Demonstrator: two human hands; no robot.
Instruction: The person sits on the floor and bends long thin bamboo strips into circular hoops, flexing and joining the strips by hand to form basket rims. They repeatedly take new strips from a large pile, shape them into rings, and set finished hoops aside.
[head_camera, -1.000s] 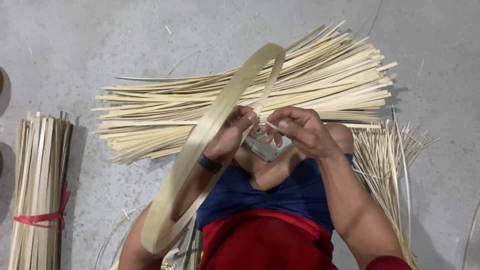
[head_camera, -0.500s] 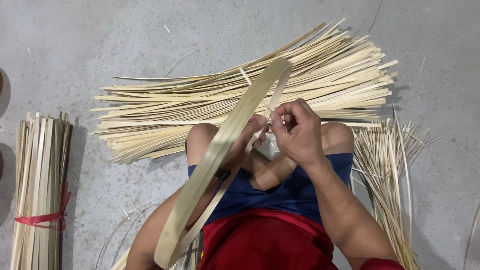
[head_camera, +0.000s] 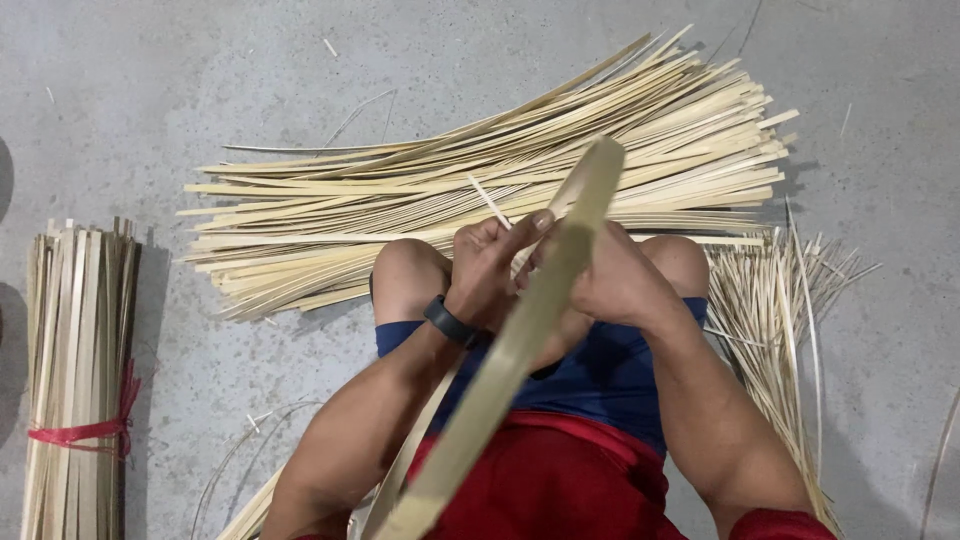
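Both hands, left hand (head_camera: 490, 265) and right hand (head_camera: 610, 280), grip a wide bamboo hoop (head_camera: 520, 345) over the knees; the left seemingly pinches a thin sliver (head_camera: 490, 203). Loose strips (head_camera: 480, 190) lie beyond on the floor (head_camera: 150, 80).

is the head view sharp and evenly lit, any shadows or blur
Head view: soft, even light on the grey floor, no glare; faint shadows under the loose strip pile and beside the tied bundle; the wide bent strip nearest the camera looks slightly soft; left hand and right hand are fairly sharp.

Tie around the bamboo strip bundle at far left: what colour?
Red; the tie shows clearly in the head view.
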